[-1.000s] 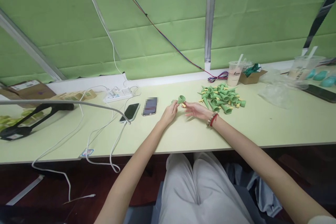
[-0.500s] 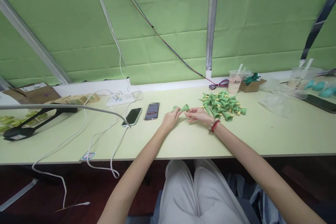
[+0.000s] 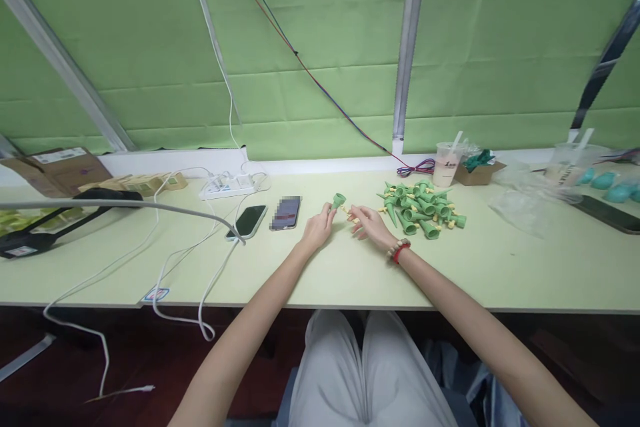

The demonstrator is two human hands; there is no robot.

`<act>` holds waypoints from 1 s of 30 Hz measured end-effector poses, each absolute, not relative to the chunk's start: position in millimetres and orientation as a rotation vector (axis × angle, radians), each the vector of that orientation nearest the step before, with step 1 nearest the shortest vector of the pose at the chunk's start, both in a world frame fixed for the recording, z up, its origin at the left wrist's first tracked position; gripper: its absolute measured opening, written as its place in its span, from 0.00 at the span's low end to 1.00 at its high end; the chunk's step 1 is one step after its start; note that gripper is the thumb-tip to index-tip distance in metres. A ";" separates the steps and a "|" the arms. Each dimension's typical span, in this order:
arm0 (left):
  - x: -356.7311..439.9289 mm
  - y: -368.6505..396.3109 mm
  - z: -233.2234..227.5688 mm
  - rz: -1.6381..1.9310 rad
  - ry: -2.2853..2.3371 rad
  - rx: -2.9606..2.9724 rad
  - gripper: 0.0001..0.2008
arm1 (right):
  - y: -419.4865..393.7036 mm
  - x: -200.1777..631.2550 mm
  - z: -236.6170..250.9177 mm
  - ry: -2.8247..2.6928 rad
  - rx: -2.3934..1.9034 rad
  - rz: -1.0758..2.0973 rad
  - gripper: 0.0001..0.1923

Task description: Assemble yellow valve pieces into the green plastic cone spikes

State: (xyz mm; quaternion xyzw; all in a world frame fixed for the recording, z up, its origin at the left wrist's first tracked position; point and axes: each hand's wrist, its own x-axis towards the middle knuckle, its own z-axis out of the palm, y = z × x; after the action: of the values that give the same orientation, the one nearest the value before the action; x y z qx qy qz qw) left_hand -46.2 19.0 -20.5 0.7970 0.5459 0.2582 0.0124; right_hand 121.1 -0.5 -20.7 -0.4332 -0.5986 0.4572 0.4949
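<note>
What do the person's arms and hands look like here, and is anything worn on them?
Both arms are bare from the lower edge of the picture up to the hands: no sleeves, gloves or watch show. The right hand has a beaded bracelet at the wrist, pale beads beside a red band. The left hand and its wrist carry nothing. No rings can be made out.

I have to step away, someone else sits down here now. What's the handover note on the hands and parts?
Left hand: pinches a green cone above the table.
Right hand: fingers at a small yellow piece beside that cone; its grip is unclear.
Pile of cones, yellow pieces showing among them, lies right of the hands.
Whether the held cone is finished cannot be told.
</note>
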 end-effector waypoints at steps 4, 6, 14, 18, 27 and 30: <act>-45.7 16.2 -19.2 0.849 1.625 2.482 0.17 | -4.4 121.4 -15.1 -1.352 -0.985 1.444 0.19; -44.8 14.8 -19.3 0.846 1.608 2.504 0.17 | -5.1 122.2 -14.2 -1.335 -0.966 1.511 0.19; -42.7 14.7 -19.2 0.790 1.600 2.530 0.17 | -0.5 128.2 -16.9 -1.356 -1.017 1.483 0.15; -36.7 14.3 -21.7 0.750 1.564 2.549 0.17 | 0.5 127.9 -22.0 -1.556 -1.202 0.889 0.13; -43.6 23.7 -12.8 1.026 1.096 1.991 0.18 | -0.5 124.9 -23.0 -1.633 -1.258 0.498 0.13; -44.8 26.9 -13.9 1.083 1.001 1.825 0.17 | -1.5 125.8 -19.5 -1.483 -1.165 1.031 0.19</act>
State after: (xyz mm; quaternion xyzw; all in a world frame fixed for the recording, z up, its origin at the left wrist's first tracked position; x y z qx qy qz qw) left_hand -44.8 26.9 -13.9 0.7170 0.3935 0.4256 0.3872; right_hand 125.8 -1.5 -19.5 -0.4768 -0.6067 0.4220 0.4759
